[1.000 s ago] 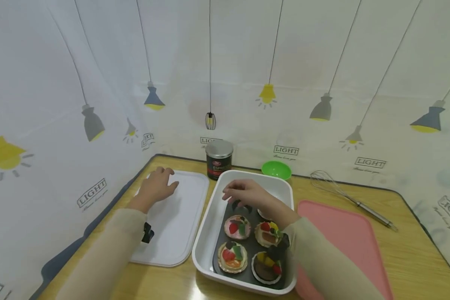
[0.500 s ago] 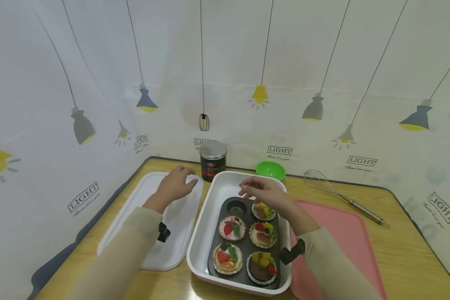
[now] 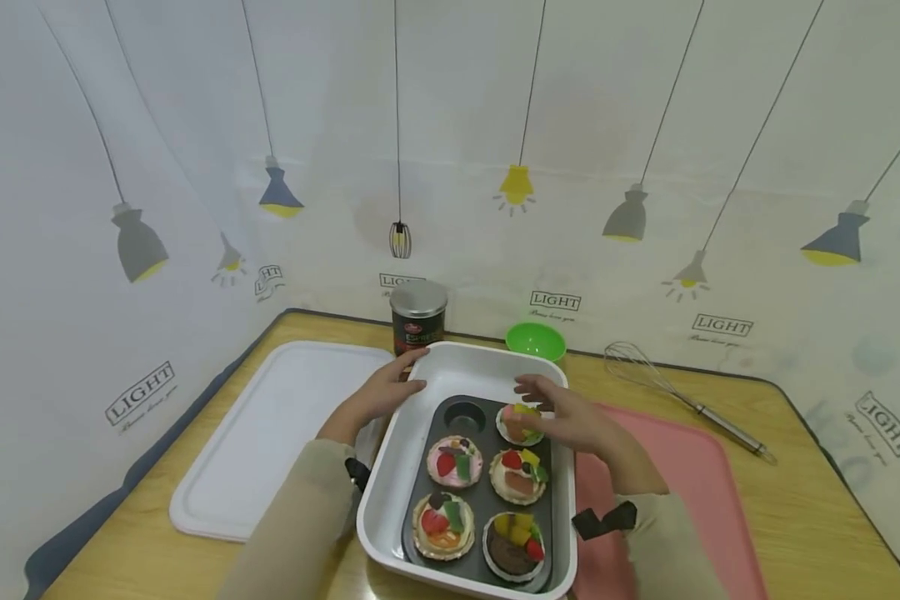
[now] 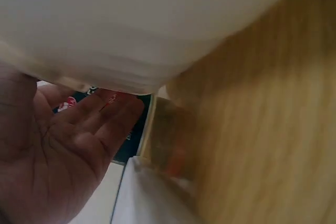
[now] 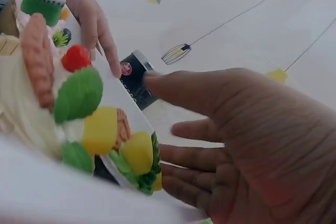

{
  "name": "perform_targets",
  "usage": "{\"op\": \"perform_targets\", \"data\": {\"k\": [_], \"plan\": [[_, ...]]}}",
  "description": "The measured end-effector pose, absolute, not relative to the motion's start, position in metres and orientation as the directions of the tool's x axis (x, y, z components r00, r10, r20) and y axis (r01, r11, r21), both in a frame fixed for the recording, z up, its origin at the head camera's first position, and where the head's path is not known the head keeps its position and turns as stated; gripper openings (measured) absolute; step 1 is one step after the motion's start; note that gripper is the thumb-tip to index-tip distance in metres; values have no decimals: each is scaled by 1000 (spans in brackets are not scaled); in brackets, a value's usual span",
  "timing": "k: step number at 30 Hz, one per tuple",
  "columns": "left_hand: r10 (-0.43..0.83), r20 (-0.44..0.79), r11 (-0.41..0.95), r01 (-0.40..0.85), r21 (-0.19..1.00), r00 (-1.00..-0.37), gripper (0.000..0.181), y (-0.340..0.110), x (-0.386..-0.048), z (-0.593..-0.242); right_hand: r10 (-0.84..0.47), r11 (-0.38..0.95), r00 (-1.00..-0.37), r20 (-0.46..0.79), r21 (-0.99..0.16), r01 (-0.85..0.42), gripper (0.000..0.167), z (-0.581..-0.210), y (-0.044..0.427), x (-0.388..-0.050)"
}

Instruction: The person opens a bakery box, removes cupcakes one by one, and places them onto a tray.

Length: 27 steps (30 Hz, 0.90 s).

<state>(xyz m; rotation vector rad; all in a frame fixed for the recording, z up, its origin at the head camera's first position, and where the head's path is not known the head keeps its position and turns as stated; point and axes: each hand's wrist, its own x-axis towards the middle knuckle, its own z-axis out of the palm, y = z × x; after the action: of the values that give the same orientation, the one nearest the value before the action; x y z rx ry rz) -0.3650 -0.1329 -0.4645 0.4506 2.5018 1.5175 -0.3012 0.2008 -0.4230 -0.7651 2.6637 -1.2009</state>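
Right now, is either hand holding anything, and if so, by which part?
Nothing appears held: the left hand is at the left rim of the white rectangular tub, without a visible grip; the right hand is empty.

reads as a mock kitchen/baking corner, i.e. a staged table setup: whitish sheet-like backdrop (image 3: 465, 108) printed w/ yellow, blue & grey pendant lamps & boxed "light" lettering, right behind a light-brown wood-grain table (image 3: 135, 537). kitchen stuff on it: silver-lidded round black espresso tin (image 3: 418, 317), small round green bowl (image 3: 536, 342), metal wire whisk (image 3: 708, 414), white rect. tub (image 3: 465, 371) w/ dark grey muffin pan (image 3: 482, 500) & fruit-topped tarts (image 3: 519, 477), plus flat white tray (image 3: 262, 450) & flat pink tray (image 3: 705, 475).
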Motion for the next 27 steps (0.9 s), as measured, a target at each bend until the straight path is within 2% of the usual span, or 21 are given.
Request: {"op": "perform_targets", "data": {"k": [3,11,17,21,27], "plan": [[342,22,347,148,926,-939,61,-134,-364,-473,-538,577,-841,46,-707,-408,67,-425,204,-297],[356,73,158,137,978,-932,63,-138,-368,-481,-617,642,-779,108,-504,-578,61,-424,198,-302],[383,84,102,132,986,-920,65,-139,-369,-484,-586,734,-807,74,-372,-568,61,-427,192,-302],[410,85,69,124,990,-908,65,-138,-370,-487,-560,759,-824,84,-348,-550,59,-432,191,-301],[456,101,-12,108,994,-884,66,-140,-370,-490,-572,745,-812,121,-339,-575,59,-441,193,-302]]}}
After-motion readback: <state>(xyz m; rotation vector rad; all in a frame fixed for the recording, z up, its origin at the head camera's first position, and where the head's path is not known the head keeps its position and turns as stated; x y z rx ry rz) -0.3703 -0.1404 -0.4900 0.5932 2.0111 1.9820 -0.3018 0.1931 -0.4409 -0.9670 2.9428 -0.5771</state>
